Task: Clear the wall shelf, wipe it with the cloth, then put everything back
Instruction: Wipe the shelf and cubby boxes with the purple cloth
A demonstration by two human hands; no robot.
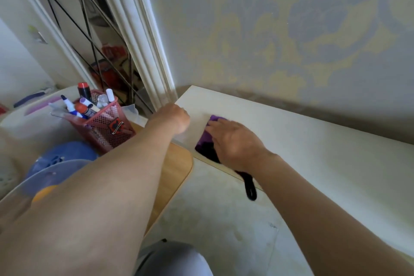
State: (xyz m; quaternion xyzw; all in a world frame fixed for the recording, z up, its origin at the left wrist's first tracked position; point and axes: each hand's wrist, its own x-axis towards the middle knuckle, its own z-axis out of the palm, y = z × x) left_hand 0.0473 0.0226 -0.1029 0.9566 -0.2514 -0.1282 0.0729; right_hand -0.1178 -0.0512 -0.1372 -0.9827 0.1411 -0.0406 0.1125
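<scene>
**Two hands at the left end of a bare white shelf**

One purple cloth (202,142) lies on the white wall shelf (313,141), near its left end and at the front edge. A black loop at the cloth's corner hangs down over that edge. The right hand (233,141) lies flat on the cloth, fingers straight and spread, pressing it to the board. The left hand (177,119) sits at the shelf's left corner with its fingers curled; whether it grips the edge cannot be told.

Patterned wallpaper (291,29) backs the shelf. Lower left, on a wooden table (177,170), stands a red mesh basket (107,125) full of markers (86,106), just beside the left forearm. A white moulded frame (139,40) rises at the shelf's left end.
</scene>
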